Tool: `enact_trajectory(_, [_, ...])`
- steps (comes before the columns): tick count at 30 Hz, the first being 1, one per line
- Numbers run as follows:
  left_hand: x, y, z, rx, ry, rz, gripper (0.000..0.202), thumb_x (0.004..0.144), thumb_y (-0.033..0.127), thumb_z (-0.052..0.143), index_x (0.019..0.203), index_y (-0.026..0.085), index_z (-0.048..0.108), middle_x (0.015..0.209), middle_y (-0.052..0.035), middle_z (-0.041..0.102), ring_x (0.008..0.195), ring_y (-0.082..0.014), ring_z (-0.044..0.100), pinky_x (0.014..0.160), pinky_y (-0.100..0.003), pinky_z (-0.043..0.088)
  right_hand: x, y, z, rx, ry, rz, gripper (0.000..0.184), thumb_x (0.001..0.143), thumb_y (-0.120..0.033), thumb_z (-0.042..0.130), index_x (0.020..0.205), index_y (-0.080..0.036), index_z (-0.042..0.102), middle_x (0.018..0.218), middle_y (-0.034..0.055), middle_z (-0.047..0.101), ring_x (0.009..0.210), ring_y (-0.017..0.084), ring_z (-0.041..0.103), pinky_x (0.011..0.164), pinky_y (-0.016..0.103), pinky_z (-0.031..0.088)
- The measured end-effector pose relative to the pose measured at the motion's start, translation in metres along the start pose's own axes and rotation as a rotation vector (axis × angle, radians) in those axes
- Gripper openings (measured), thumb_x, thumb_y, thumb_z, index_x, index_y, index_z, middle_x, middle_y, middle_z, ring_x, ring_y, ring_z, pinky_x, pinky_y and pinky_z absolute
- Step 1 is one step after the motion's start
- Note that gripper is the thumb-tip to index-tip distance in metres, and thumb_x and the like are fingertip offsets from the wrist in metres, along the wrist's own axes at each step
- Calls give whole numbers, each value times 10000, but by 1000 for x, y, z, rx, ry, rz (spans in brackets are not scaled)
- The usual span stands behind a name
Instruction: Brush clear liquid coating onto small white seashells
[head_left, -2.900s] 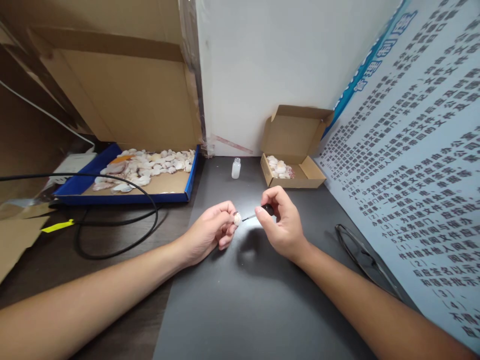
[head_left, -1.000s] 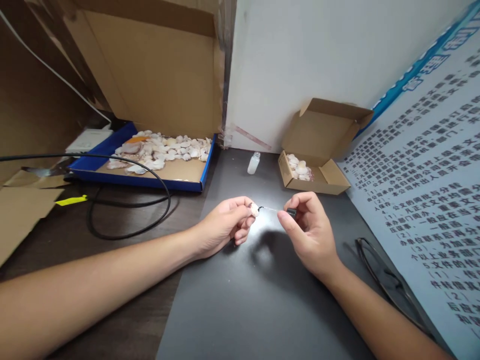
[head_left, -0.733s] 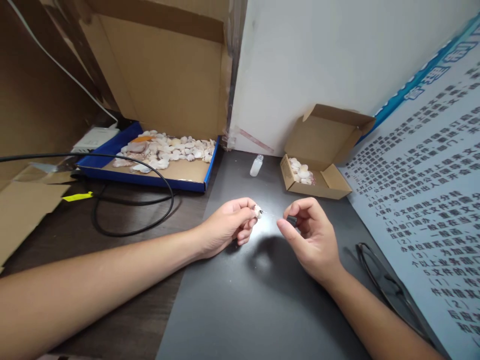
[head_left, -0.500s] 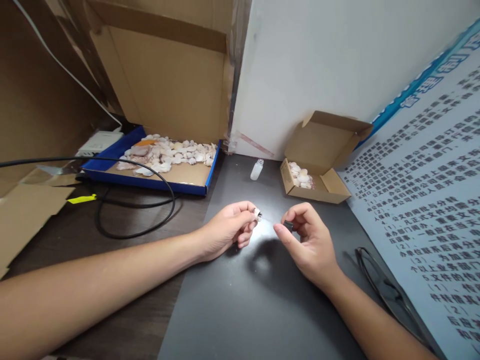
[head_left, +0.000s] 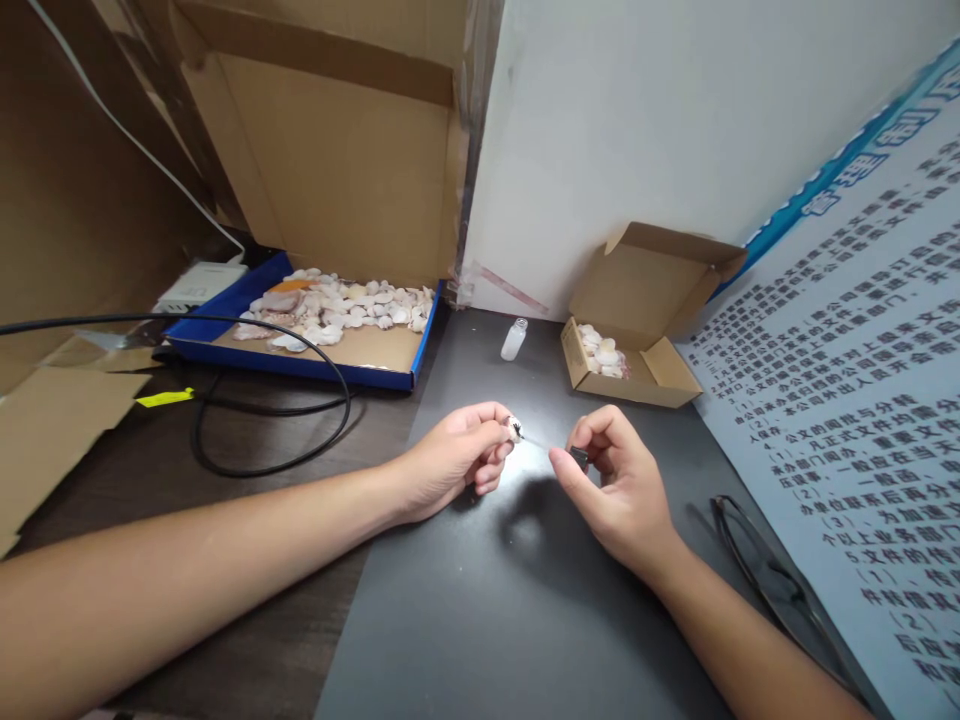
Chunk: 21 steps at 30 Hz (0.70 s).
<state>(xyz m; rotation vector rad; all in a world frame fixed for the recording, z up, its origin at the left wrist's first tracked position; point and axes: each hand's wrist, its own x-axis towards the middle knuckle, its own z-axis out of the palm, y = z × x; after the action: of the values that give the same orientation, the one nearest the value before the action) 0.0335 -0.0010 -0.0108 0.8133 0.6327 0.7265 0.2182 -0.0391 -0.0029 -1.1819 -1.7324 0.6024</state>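
My left hand [head_left: 469,450] pinches a small whitish shell [head_left: 514,429] with dark marks on its face, between thumb and fingers. To its right, my right hand [head_left: 619,485] is closed on a black bottle cap [head_left: 579,457]. A thin pale stem [head_left: 536,443] runs from that cap toward the shell; its tip is at or close to the shell, and I cannot tell whether they touch. Beyond both hands, a small uncapped bottle [head_left: 514,340] with whitish contents stands on the dark grey mat [head_left: 450,620].
A blue-edged cardboard box [head_left: 300,368] with many shells lies at the back left, a black cable [head_left: 346,400] looping before it. At the back right is a small open carton [head_left: 637,388] holding shells. Glasses [head_left: 772,570] lie by my right forearm, beside a printed sheet [head_left: 862,400].
The cap in my right hand has tilted slightly, and its stem now points at the shell's dark marks. My left hand has hardly moved.
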Motion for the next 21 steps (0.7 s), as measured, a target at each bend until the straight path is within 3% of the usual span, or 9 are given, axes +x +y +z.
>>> enact_trajectory(21, [0, 1, 0, -3, -1, -9, 137, 822, 222, 586, 826, 177, 456, 572, 77, 416, 419, -21, 330, 424, -164, 284, 2, 3, -3, -11, 116, 30, 198, 853, -222, 635, 818, -230, 441, 682, -46, 450, 564, 104, 442, 520, 233, 385])
